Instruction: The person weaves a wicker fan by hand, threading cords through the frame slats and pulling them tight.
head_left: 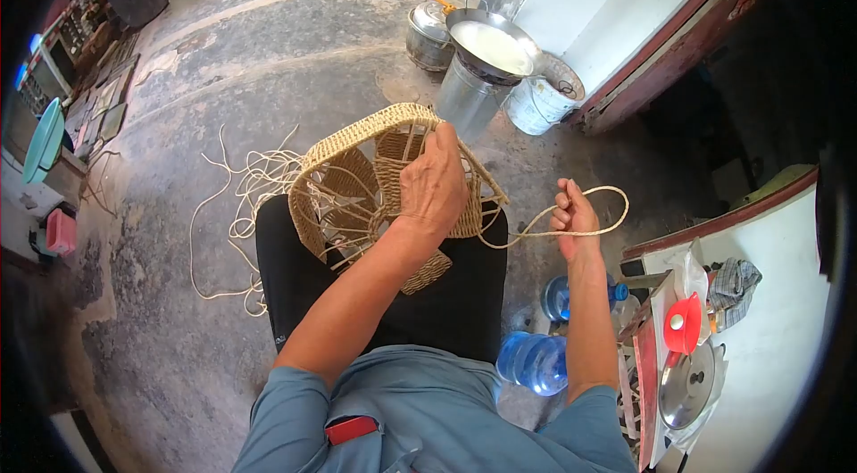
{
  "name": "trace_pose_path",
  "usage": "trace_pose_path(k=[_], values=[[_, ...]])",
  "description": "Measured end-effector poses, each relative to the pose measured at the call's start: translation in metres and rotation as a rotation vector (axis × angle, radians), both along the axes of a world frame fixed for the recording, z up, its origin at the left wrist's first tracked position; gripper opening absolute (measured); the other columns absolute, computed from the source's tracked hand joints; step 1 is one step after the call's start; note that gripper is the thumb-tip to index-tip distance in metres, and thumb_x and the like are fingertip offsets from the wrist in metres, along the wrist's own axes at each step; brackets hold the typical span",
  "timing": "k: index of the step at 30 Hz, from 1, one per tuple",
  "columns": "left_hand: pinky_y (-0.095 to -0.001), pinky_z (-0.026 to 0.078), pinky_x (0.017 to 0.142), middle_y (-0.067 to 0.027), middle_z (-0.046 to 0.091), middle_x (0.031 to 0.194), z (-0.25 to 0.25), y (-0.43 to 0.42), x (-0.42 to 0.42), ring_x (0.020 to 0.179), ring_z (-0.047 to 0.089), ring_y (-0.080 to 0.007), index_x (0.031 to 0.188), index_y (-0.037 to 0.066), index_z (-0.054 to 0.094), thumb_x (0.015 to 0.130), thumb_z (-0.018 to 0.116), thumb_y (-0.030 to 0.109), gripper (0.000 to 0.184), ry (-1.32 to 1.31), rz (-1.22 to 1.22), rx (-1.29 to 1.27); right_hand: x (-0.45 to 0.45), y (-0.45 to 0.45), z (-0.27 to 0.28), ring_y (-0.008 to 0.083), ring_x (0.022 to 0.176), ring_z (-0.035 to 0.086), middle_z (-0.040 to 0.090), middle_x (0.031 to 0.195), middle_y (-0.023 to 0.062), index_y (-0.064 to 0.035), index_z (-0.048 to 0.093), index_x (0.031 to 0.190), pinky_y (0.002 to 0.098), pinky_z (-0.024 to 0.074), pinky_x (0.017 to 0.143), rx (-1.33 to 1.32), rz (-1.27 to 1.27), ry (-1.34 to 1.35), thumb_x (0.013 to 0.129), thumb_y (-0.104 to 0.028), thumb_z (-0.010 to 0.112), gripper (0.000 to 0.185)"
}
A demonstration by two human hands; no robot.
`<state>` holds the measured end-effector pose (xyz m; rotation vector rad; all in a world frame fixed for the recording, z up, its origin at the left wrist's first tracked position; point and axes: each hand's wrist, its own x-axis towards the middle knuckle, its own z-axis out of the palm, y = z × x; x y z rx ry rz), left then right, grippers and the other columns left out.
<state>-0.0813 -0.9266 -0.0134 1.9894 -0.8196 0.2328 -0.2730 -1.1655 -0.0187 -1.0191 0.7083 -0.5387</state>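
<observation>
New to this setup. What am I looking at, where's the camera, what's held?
No machine here: two bare hands, seen from one camera on the worker's head, looking forward and down. A tan, open-ribbed woven-fibre frame sits on the black-trousered lap. The left hand lies over its upper rim, fingers partly hidden. The right hand is held out with curled fingers, at a loop of thin pale cord; its exact grip is unclear. More cord lies tangled on the grey concrete floor.

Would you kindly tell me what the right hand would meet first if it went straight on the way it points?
Most likely the white bucket ahead, though depth is unclear and the right hand might pass above it.
</observation>
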Motion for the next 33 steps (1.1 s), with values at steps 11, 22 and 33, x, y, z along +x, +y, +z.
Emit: trace_pose_path(k=[11, 22, 33], values=[[-0.0332, 0.052, 0.066, -0.0041, 0.061, 0.088, -0.01, 0.014, -0.006, 0.076, 0.063, -0.0147, 0.11, 0.005, 0.056, 0.104, 0.074, 0.007, 0.019, 0.365, -0.117, -0.46, 0.003, 0.003, -0.024, 0.012, 0.076, 0.066, 0.071, 0.105, 0.0062, -0.0008, 0.063, 0.139, 0.0275, 0.0545, 0.065, -0.806, 0.163, 0.509, 0.1, -0.021, 0.08, 0.047], [-0.0231, 0.043, 0.07, 0.0031, 0.06, 0.086, -0.01, 0.096, 0.035, 0.075, 0.052, -0.0049, 0.125, 0.004, 0.058, 0.112, 0.061, 0.013, 0.016, 0.772, -0.349, -0.58, 0.065, 0.158, 0.012, 0.0341, 0.103, 0.074, 0.073, 0.12, 0.0136, -0.0071, 0.073, 0.132, 0.0411, 0.0602, 0.088, -1.508, 0.03, 0.071, 0.098, -0.004, 0.075, 0.035], [-0.0227, 0.046, 0.066, -0.0006, 0.067, 0.089, 0.011, 0.108, 0.066, 0.076, 0.059, -0.0065, 0.128, 0.004, 0.059, 0.113, 0.063, 0.016, 0.02, 0.682, -0.281, -0.578, 0.124, 0.192, -0.02, 0.0331, 0.106, 0.068, 0.068, 0.13, 0.0113, -0.007, 0.072, 0.141, 0.0449, 0.0559, 0.096, -1.743, 0.015, 0.012, 0.092, -0.002, 0.075, 0.049]])
